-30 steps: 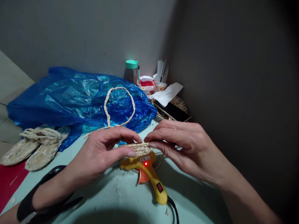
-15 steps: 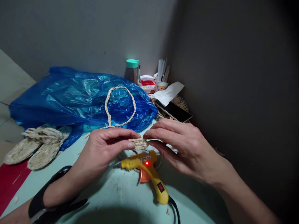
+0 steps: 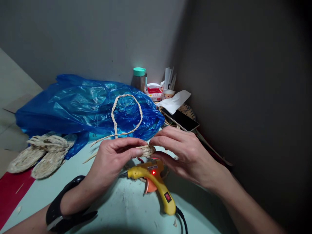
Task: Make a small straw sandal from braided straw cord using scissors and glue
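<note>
Between my two hands is a small piece of coiled straw braid (image 3: 147, 151). My left hand (image 3: 117, 152) pinches its left end between thumb and fingers. My right hand (image 3: 184, 152) is closed on its right end, with the thumb partly below it. Much of the piece is hidden by my fingers. A loop of straw braid (image 3: 140, 113) rises behind my hands, in front of the blue bag; where its tail ends is hidden. Just below my hands, a yellow glue gun (image 3: 159, 182) with a glowing red light lies on the table, nozzle to the left.
A blue plastic bag (image 3: 78, 104) spreads across the back. Woven straw slippers (image 3: 46, 162) lie at the left, by a red sheet (image 3: 14, 188). A green-lidded bottle (image 3: 139, 79), a cup of glue sticks (image 3: 168, 93) and a phone (image 3: 182, 120) are at the back right. The gun's black cord (image 3: 182, 219) runs toward me.
The whole view has shifted slightly, so the background sits a little lower and the left side further right. Both hands keep hold of the straw piece, which has turned slightly.
</note>
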Action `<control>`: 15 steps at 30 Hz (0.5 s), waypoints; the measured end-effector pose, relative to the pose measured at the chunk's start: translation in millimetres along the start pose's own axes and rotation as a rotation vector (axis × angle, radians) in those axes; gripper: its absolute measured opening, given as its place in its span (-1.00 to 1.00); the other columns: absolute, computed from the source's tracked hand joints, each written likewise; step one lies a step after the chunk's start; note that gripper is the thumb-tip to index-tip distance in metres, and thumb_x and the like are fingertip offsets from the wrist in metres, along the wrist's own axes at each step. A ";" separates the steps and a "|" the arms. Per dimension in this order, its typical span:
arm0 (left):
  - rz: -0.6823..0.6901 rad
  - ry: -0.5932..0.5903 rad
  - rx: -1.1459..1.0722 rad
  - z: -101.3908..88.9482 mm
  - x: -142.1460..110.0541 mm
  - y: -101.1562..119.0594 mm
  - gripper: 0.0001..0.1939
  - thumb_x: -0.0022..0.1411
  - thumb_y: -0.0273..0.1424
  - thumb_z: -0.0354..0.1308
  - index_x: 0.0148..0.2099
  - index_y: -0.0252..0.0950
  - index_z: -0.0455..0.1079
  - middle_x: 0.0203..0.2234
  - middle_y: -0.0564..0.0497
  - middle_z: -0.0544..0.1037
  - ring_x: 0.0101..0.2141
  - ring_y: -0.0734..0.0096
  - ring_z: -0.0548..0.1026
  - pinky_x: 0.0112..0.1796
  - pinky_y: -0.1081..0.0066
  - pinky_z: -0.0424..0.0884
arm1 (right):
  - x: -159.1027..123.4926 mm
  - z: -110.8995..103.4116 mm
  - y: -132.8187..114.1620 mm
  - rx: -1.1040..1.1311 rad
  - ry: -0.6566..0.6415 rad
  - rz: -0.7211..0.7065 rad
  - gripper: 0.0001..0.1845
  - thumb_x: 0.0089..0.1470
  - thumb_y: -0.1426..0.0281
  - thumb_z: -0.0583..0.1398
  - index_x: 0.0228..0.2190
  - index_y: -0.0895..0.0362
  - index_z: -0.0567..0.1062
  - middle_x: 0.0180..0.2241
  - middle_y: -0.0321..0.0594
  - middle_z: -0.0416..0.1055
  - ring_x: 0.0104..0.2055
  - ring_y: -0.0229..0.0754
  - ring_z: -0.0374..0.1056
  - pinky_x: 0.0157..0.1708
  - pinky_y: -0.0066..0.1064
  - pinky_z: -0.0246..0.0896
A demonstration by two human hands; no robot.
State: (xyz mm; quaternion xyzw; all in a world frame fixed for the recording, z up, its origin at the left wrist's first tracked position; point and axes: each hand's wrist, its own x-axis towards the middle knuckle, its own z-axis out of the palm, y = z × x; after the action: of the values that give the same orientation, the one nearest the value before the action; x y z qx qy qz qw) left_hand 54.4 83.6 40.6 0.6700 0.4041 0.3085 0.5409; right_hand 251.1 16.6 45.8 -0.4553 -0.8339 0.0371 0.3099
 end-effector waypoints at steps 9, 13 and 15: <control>0.237 0.016 0.229 1.4 2.2 -6.3 -0.91 0.10 -0.43 0.30 -0.29 -0.19 0.60 -0.26 0.10 0.68 -0.20 0.40 0.58 -0.13 0.55 0.44 | -0.5 -2.8 0.3 -0.048 -0.107 0.054 -0.78 0.26 0.39 0.11 -0.12 0.18 0.49 -0.23 -0.14 0.41 -0.21 -0.17 0.30 -0.28 -0.38 0.21; 0.273 0.040 0.333 1.8 1.0 -6.2 -0.90 0.07 -0.47 0.30 -0.32 -0.18 0.59 -0.35 0.14 0.68 -0.31 0.45 0.58 -0.20 0.56 0.44 | -0.4 -1.1 -2.0 -0.084 -0.127 0.049 -0.78 0.28 0.36 0.09 -0.14 0.18 0.49 -0.26 -0.16 0.41 -0.24 -0.18 0.30 -0.31 -0.39 0.20; 0.250 0.011 0.331 0.7 1.7 -5.7 -0.91 0.07 -0.47 0.30 -0.34 -0.18 0.59 -0.38 0.16 0.68 -0.35 0.47 0.58 -0.25 0.58 0.45 | -0.6 -1.4 -3.7 -0.110 -0.106 0.034 -0.79 0.29 0.35 0.09 -0.19 0.17 0.49 -0.28 -0.16 0.42 -0.25 -0.19 0.31 -0.33 -0.40 0.20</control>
State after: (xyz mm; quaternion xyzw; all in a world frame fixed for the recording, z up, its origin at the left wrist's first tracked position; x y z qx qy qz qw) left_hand 54.6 85.2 34.8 0.7929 0.3661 0.3061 0.3788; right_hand 249.4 13.6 47.9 -0.4832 -0.8419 0.0205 0.2393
